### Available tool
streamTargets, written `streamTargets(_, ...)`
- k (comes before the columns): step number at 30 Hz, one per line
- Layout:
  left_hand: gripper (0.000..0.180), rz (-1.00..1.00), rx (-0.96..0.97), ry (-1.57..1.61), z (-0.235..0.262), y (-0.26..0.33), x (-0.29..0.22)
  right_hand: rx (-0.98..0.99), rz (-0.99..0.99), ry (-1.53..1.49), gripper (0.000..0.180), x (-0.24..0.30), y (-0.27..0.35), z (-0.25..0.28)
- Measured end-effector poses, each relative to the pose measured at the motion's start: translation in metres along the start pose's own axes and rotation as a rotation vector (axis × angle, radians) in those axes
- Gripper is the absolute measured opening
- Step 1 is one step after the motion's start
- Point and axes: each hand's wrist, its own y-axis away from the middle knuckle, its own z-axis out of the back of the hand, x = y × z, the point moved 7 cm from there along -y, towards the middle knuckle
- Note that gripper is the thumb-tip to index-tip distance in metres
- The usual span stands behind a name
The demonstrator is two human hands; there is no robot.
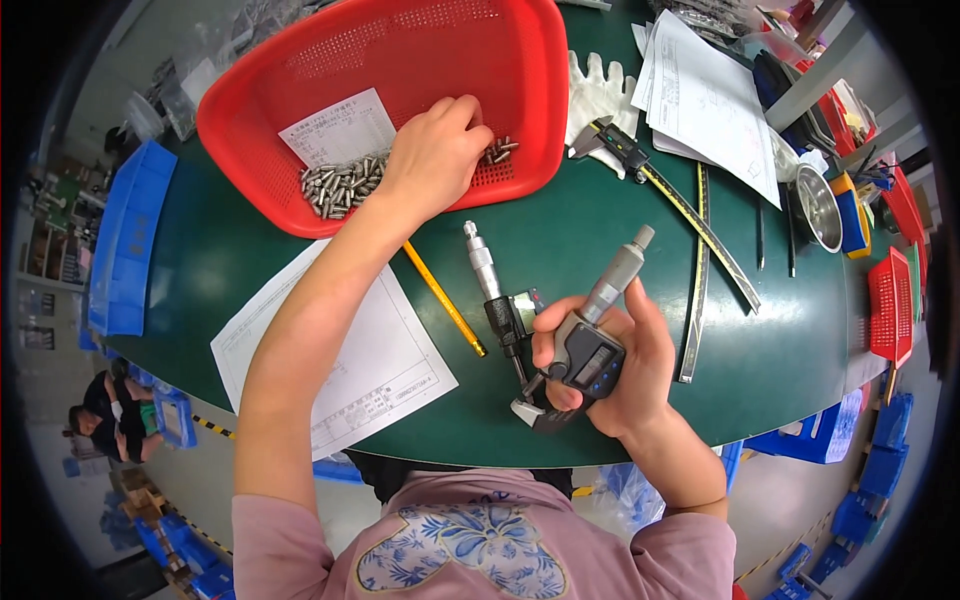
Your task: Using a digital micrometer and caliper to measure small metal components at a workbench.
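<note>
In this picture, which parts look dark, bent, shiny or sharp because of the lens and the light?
In the head view, the corners fall to black and the green table's near edge curves; in the same head view, the steel bowl shows bright highlights, while the micrometer in the right hand looks fairly sharp.

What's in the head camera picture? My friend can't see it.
A person's right hand holds a grey digital micrometer, while their left hand is in a red basket with small metal pieces. A second micrometer, yellow pencil, paper and caliper lie nearby on a green table.
</note>
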Motion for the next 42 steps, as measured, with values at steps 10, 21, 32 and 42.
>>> streamTargets(10, 0.011, 0.424, 0.11, 1.123, 0.041, 0.072, -0.059, -0.029, 0.08, -0.061, 0.068, 0.012, -0.004, 0.007)
streamTargets(21, 0.014, 0.553, 0.19, 1.44, 0.044, 0.113, -0.1, 0.063, 0.081, -0.062, 0.066, 0.007, -0.004, 0.0)
streamTargets(32, 0.015, 0.648, 0.254, 1.541, 0.036, 0.118, -0.104, 0.066, 0.073, -0.059, 0.067, 0.007, -0.004, 0.001)
streamTargets(42, 0.015, 0.83, 0.283, 1.645, 0.033, 0.127, -0.106, 0.006, 0.041, -0.026, 0.068, 0.005, -0.005, 0.0)
